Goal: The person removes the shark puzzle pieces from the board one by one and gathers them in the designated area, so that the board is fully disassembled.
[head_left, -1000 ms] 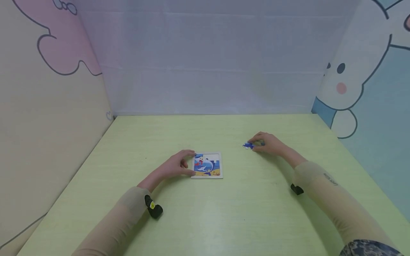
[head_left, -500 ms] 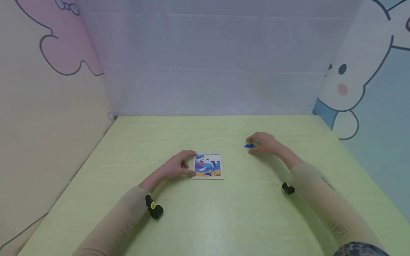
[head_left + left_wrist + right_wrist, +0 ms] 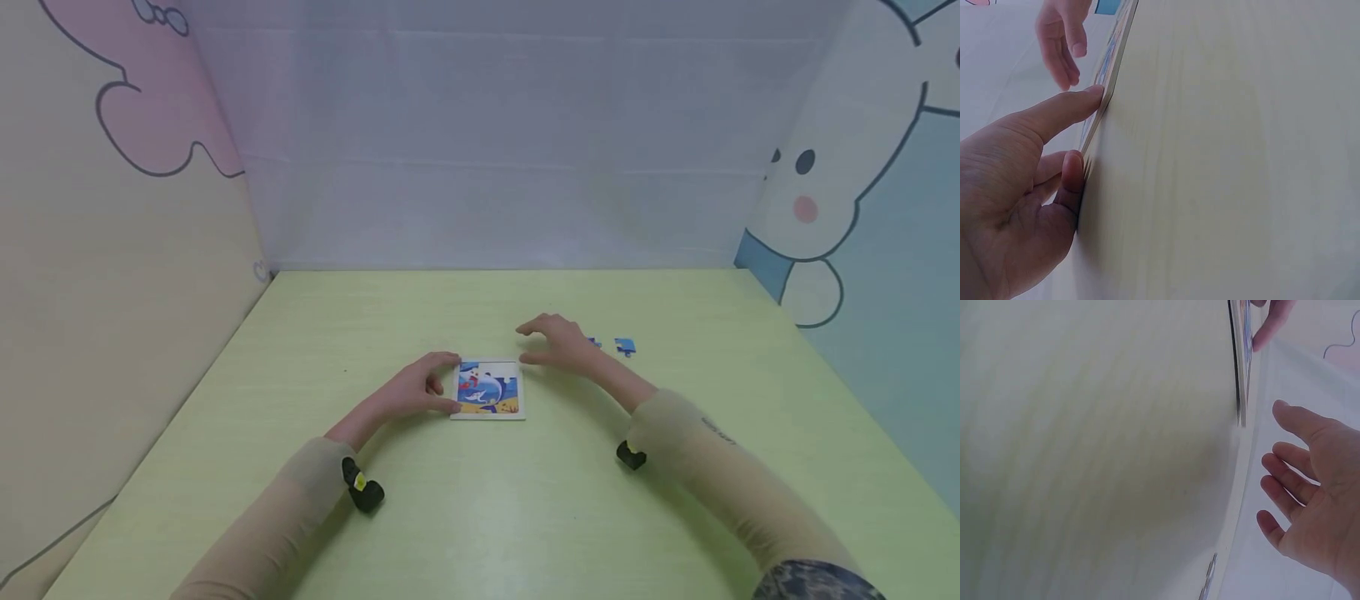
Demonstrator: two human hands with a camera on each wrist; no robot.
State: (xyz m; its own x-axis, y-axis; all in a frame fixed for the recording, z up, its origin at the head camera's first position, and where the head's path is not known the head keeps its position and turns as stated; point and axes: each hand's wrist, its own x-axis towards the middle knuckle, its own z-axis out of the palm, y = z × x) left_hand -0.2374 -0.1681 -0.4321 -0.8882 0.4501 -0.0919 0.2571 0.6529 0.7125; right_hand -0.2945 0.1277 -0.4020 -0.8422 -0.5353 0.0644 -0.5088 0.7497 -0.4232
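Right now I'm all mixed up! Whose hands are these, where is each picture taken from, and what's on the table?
There's no robot here: these are a person's own bare hands. The wide picture comes from a camera on the person's head, looking forward and down. The two tilted close-ups come from little black cameras worn on the wrists, one for each hand. On the table lie a framed sea-animal puzzle with a white gap and, farther right, loose blue pieces. The left hand holds the puzzle by its left side. The right hand is near its far right corner, fingers apart, holding nothing.
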